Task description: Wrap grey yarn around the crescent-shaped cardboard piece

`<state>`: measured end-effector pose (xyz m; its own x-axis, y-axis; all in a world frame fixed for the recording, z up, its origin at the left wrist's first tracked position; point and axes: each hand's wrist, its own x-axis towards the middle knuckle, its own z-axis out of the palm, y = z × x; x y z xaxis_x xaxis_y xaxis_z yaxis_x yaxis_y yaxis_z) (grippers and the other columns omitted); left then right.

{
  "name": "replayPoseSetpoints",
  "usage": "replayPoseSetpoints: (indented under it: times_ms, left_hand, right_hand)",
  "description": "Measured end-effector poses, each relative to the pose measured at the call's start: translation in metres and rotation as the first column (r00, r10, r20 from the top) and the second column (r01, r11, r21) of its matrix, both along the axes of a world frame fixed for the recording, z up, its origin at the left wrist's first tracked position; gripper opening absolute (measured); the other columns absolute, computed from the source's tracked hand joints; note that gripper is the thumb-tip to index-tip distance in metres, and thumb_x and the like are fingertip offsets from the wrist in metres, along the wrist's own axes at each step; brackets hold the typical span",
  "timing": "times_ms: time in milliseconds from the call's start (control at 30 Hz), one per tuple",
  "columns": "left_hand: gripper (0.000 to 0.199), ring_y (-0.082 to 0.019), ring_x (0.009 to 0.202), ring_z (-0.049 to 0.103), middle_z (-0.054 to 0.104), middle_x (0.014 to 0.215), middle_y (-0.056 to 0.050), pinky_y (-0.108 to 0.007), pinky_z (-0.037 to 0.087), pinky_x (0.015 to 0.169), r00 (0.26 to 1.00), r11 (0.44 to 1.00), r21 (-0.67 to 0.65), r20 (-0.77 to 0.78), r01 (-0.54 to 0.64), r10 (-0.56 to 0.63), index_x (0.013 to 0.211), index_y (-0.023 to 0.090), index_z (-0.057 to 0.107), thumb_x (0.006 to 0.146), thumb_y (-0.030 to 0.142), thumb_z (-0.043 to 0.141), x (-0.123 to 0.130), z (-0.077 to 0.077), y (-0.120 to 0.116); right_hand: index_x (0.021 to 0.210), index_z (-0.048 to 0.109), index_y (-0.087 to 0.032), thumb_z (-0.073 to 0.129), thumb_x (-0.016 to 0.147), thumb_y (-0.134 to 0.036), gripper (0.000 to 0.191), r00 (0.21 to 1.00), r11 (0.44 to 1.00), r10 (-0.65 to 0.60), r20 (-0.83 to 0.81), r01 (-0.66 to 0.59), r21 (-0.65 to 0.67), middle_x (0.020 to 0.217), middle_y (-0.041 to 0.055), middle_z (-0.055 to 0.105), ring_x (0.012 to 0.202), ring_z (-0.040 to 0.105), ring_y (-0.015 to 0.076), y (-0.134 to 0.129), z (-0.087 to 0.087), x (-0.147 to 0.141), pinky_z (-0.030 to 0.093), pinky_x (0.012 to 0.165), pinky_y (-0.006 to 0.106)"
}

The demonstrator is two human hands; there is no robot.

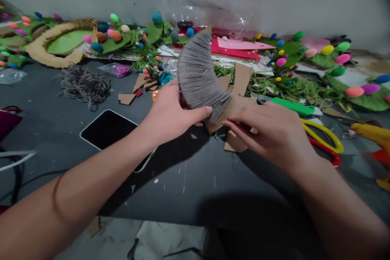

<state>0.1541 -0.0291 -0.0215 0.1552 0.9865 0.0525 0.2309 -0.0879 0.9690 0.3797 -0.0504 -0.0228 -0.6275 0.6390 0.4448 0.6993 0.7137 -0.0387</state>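
Observation:
A curved cardboard piece wrapped in grey cord [201,71] is held up above the dark table. My left hand [175,111] grips its lower left part, with the thumb across the cord and the other fingers behind it. At its lower right end, where bare brown cardboard shows, my right hand [271,130] pinches with thumb and fingers close together. A black-screened phone [109,128] lies partly under my left forearm. Further left rests a loose heap of grey cord [82,83].
Scissors with yellow and red handles [327,136], a green object [294,106] and a yellow glue gun [373,134] lie to the right. Cardboard scraps [242,79], a tan wrapped ring [39,50] and leafy decorations with coloured balls [152,36] line the back wall.

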Motion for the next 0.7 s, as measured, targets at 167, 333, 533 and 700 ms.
replayPoseSetpoints:
  times_ms: [167,333,533,700]
  left_hand:
    - [0.027,-0.022,0.062,0.070,0.075,0.084,-0.009,-0.030,0.058,0.050,0.994,0.992,-0.073,0.041,0.100,-0.098,0.094,0.016,0.067,0.071,0.020,0.080,-0.004,0.001,-0.001]
    - [0.028,-0.023,0.063,0.069,0.074,0.085,-0.010,-0.028,0.055,0.047,0.983,0.980,-0.131,0.127,0.149,-0.132,0.092,0.015,0.071,0.066,0.014,0.082,-0.009,0.002,0.001]
    - [0.029,-0.022,0.060,0.068,0.072,0.083,-0.010,-0.029,0.053,0.049,0.978,0.970,-0.195,0.178,0.146,-0.112,0.089,0.015,0.073,0.061,0.010,0.082,-0.014,0.004,0.003]
    - [0.025,-0.020,0.060,0.068,0.073,0.082,-0.008,-0.026,0.055,0.048,0.974,0.970,-0.119,0.104,0.213,-0.201,0.090,0.016,0.071,0.068,0.021,0.082,-0.015,0.007,0.002]
  right_hand:
    - [0.091,0.071,-0.023,0.060,0.096,-0.038,0.019,0.999,0.998,-0.050,-0.010,0.050,-0.026,0.073,0.0005,0.066,0.065,0.055,0.0148,0.002,0.004,0.008,0.033,0.063,0.030]
    - [0.082,0.074,-0.022,0.066,0.092,-0.045,0.027,0.987,0.991,-0.133,-0.094,0.134,-0.001,0.067,0.0005,0.066,0.061,0.054,0.0142,0.005,0.005,0.012,0.033,0.062,0.030]
    - [0.066,0.071,-0.018,0.071,0.084,-0.056,0.042,0.966,0.969,-0.241,-0.093,0.244,0.023,0.058,0.0016,0.062,0.054,0.051,0.0131,0.012,0.009,0.020,0.031,0.059,0.031]
    - [0.063,0.068,-0.017,0.074,0.081,-0.056,0.043,0.950,0.957,-0.284,-0.130,0.289,0.017,0.056,0.0018,0.061,0.053,0.050,0.0115,0.016,0.012,0.028,0.031,0.059,0.031]
